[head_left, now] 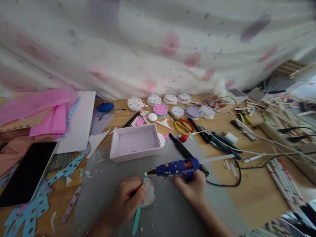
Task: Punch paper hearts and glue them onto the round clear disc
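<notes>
My left hand (132, 194) pinches a thin teal strip (137, 219) upright over the mat. In my right hand (192, 187) is a blue glue gun (172, 168), gripped by its handle and lying level. The gun's dark nozzle points left and meets the top end of the strip, where a small pale blob shows. A clear glue stick (217, 158) juts from the gun's back. Just behind my left fingers a pale round disc (149, 194) lies on the grey cutting mat (172, 210), partly hidden by that hand.
A pale lilac open box (135, 144) stands beyond my hands. Several decorated round pieces (160, 110) line the back. Scissors (182, 126), pliers (227, 141) and cables lie right. A phone (28, 172) and blue paper strips (39, 200) are left.
</notes>
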The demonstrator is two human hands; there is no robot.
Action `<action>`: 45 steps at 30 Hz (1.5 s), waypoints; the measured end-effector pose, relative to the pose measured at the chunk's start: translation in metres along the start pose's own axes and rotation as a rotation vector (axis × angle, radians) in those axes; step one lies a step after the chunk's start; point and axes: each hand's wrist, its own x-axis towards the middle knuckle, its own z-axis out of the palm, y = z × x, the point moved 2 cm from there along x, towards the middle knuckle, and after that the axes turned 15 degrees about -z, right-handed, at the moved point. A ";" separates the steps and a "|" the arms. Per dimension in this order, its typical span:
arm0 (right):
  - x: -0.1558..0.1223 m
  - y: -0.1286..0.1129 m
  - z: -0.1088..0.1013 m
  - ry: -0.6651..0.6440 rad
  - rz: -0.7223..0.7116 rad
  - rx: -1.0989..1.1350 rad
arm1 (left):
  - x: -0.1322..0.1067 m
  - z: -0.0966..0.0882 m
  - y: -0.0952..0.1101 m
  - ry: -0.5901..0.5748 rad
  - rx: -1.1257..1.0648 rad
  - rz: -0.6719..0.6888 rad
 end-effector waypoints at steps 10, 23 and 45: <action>0.000 -0.001 0.000 -0.009 -0.006 0.004 | -0.001 -0.001 -0.001 0.019 0.019 0.018; -0.007 0.002 0.001 -0.023 -0.016 -0.013 | -0.001 0.000 -0.002 -0.006 0.023 0.035; -0.003 0.003 0.000 -0.028 -0.109 0.017 | 0.001 -0.001 -0.009 -0.008 0.035 0.083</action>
